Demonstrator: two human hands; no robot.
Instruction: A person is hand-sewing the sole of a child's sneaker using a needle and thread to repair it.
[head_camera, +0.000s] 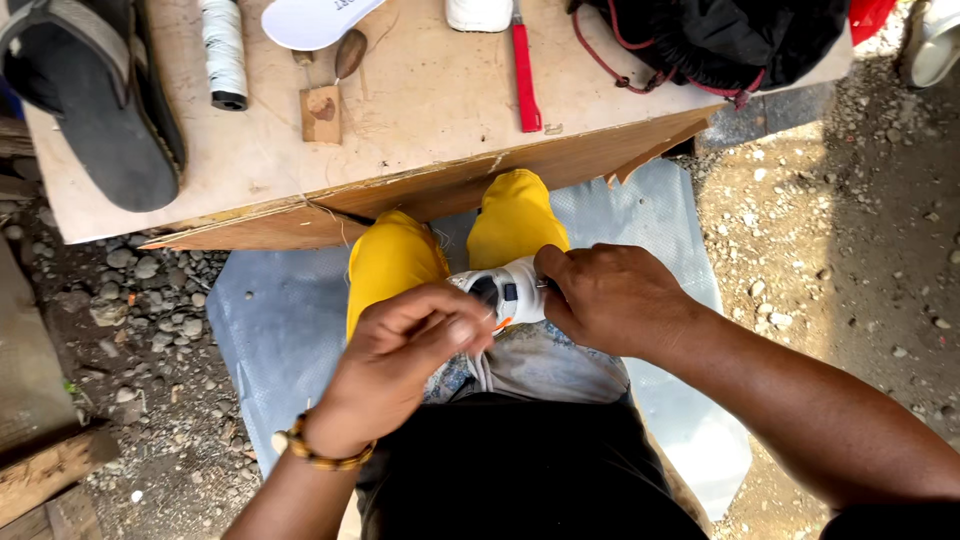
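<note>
From the head camera, I have a white shoe (508, 290) wedged between my knees in yellow trousers (392, 262), just under the edge of the plywood bench (430, 110). My right hand (610, 298) is closed on the shoe's side, steadying it. My left hand (405, 355) is pinched narrow, fingertips together; I judge there is thread in them, too fine to see. The shoe looks light, with a soft upper and a firmer sole edge, which is the best place to grip. On the bench lie a spool of white thread (223, 50), a red-handled tool (525, 75) and a black sandal (95, 100).
</note>
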